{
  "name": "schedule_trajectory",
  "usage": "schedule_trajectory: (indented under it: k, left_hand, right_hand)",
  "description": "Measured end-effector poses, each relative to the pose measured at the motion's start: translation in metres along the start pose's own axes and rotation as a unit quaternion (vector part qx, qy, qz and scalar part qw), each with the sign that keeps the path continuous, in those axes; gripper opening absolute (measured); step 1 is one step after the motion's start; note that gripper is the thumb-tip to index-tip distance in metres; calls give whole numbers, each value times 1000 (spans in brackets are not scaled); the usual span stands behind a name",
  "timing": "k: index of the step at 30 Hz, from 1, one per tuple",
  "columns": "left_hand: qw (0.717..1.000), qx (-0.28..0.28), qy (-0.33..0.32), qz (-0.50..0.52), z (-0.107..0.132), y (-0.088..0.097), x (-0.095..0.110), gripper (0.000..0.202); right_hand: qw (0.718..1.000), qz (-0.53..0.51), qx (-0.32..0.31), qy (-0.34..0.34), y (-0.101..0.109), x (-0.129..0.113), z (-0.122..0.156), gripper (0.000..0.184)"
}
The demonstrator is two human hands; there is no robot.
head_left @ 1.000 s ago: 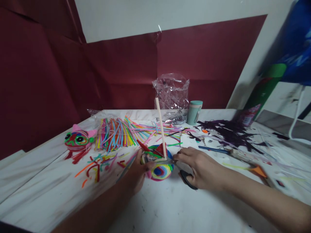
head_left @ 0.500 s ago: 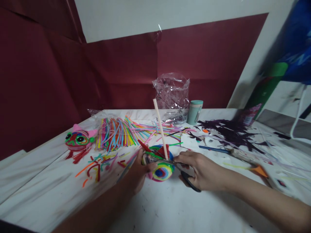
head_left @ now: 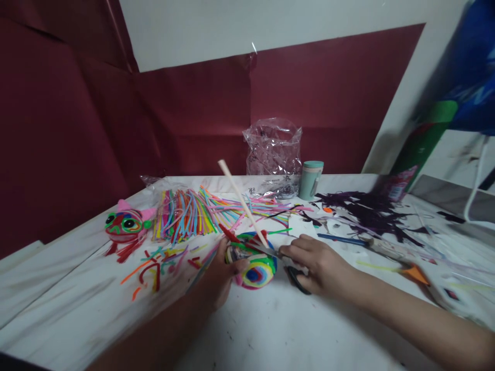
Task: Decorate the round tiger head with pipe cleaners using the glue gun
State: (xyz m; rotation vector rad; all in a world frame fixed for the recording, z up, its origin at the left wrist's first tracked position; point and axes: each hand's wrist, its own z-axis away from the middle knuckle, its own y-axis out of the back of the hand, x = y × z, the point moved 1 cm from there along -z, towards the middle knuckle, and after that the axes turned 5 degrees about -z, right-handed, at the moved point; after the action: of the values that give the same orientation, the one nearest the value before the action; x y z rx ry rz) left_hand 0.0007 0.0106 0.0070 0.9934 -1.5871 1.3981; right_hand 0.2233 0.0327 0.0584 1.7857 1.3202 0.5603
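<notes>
My left hand (head_left: 218, 273) is closed around a round craft piece (head_left: 255, 268) wound from coloured pipe cleaners in rings of blue, red, yellow and green. A pale wooden stick (head_left: 242, 201) rises from its top and leans up to the left. My right hand (head_left: 313, 263) grips black-handled scissors (head_left: 296, 273); their metal blades reach left to the base of the stick, on top of the craft piece.
A pile of coloured pipe cleaners (head_left: 193, 211) lies behind, with cut scraps (head_left: 154, 263) to the left and a pink and green pipe-cleaner figure (head_left: 126, 224). A crinkled clear bag (head_left: 274, 154), a teal cup (head_left: 310, 179), dark purple scraps (head_left: 367, 211) and an orange-handled tool (head_left: 410, 270) sit on the white table (head_left: 290, 335).
The stick has tilted from nearly upright to leaning left. My right hand with the scissors has shifted slightly at the stick's base. My left hand keeps its hold.
</notes>
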Motion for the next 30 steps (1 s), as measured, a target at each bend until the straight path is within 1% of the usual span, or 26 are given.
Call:
schedule_trajectory:
  k: [1, 2, 3, 4, 5, 6, 7, 8, 9, 10, 12, 13, 15, 18, 20, 22, 25, 27, 30]
  left_hand:
    - [1000, 12, -1, -1, -1, 1, 0, 69]
    - [1000, 25, -4, -2, -2, 1, 1, 68]
    - [999, 38, -6, -3, -2, 1, 2, 65]
    - [999, 50, -9, -6, -3, 2, 3, 62]
    - [998, 62, -14, -8, -4, 2, 4, 59]
    - [997, 76, -19, -10, -4, 2, 6, 57]
    - [995, 92, -24, -10, -5, 2, 7, 56]
    - [994, 104, -28, -11, -5, 2, 8, 55]
    - [993, 113, -31, -10, -5, 2, 9, 54]
    - [992, 118, -32, -10, -5, 2, 9, 54]
    - [993, 112, -26, -7, -4, 1, 9, 53]
    - [994, 107, -20, -5, -4, 1, 8, 52]
    - [995, 96, -6, 1, -5, 3, 5, 50]
    - [996, 82, 12, 11, -6, 6, 0, 50]
    - [997, 76, 14, 21, -6, 8, -2, 56]
    - [997, 62, 8, 36, -5, 7, 0, 63]
    - [998, 14, -3, 54, -1, 4, 5, 71]
    - [998, -14, 0, 62, 2, 0, 9, 74]
    - [998, -16, 5, 60, 6, -4, 11, 79]
  right_hand:
    - [1000, -2, 25, 1, 1, 3, 1, 32]
    - [998, -11, 54, -16, 3, 7, 2, 30]
    - [995, -26, 84, -56, 5, 13, 4, 27]
    - [986, -42, 113, -116, 8, 22, 6, 26]
    - [971, -54, 137, -187, 11, 32, 9, 25]
    - [952, -58, 146, -264, 15, 44, 12, 27]
    - [933, -55, 134, -331, 18, 56, 17, 28]
    - [918, -35, 103, -382, 21, 68, 22, 27]
    - [910, -4, 45, -412, 22, 78, 27, 28]
    - [904, 37, -13, -426, 24, 87, 32, 31]
    - [891, 106, -107, -429, 23, 97, 43, 31]
    - [887, 124, -137, -424, 22, 99, 47, 30]
    - [887, 130, -166, -411, 16, 100, 53, 27]
    - [887, 124, -187, -404, 5, 102, 56, 20]
    - [882, 118, -198, -411, 0, 105, 56, 19]
    - [877, 104, -207, -421, -2, 109, 55, 21]
    - [874, 71, -220, -428, 0, 111, 52, 28]
    - [874, 49, -225, -427, 4, 108, 51, 28]
    - [881, 33, -212, -423, 9, 104, 50, 29]
